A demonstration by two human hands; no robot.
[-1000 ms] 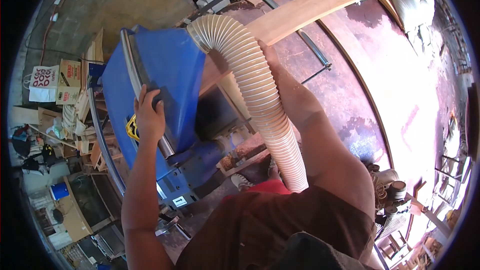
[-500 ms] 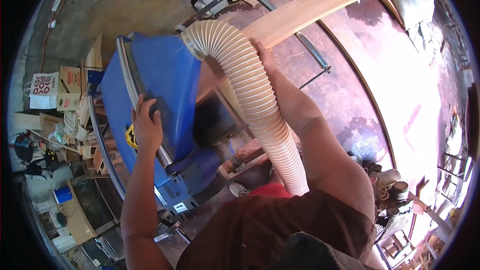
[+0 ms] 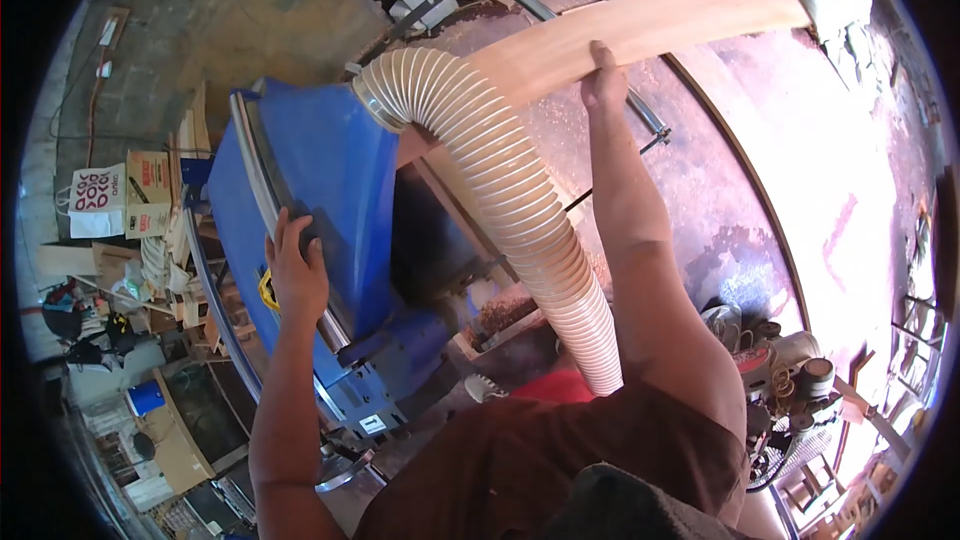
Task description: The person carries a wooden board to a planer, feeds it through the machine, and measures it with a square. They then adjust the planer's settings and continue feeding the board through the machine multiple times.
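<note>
My left hand [image 3: 298,275] rests on the metal bar [image 3: 262,170] along the blue machine [image 3: 325,155], fingers stretched out and a little apart. Beside its wrist is a yellow part [image 3: 268,290] on the machine. With my right hand [image 3: 604,90] I grip the near edge of a long wooden plank [image 3: 690,20], thumb on top and fingers hidden beneath. Toward the machine, the plank passes behind a ribbed, cream-coloured hose [image 3: 500,170]. This hose bends from the machine's top down to my body, between my two arms.
A metal roller [image 3: 648,115] on a support stand lies below the plank. Sawdust and wood bits sit in a low box [image 3: 505,315] beneath the hose. Cartons [image 3: 147,190] and stacked timber stand at left; an engine-like machine [image 3: 790,370] stands at right.
The plank has moved to the right, farther out from the blue machine. My right hand has moved right with it, away from the hose. My left hand stays on the bar.
</note>
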